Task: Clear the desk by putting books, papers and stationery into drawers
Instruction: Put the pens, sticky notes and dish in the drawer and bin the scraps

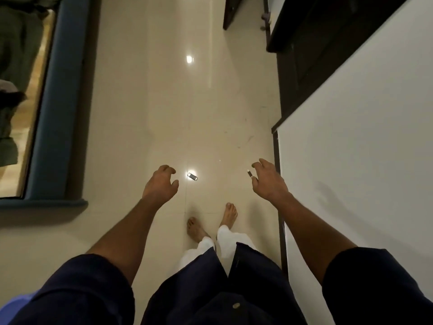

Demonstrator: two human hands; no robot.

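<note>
I am standing and looking down at a cream tiled floor. My left hand hangs over the floor with its fingers loosely curled and holds nothing. My right hand is stretched out beside the edge of a white desk top, its fingers curled the same way. A small dark piece with a white tip shows right at its thumb and fingertips; I cannot tell whether the hand pinches it or it lies on the floor below. A small shiny metal item lies on the floor between my hands.
A dark cabinet stands beyond the white desk on the right. A blue-framed mirror leans on the left. My bare feet stand on the floor strip between the two.
</note>
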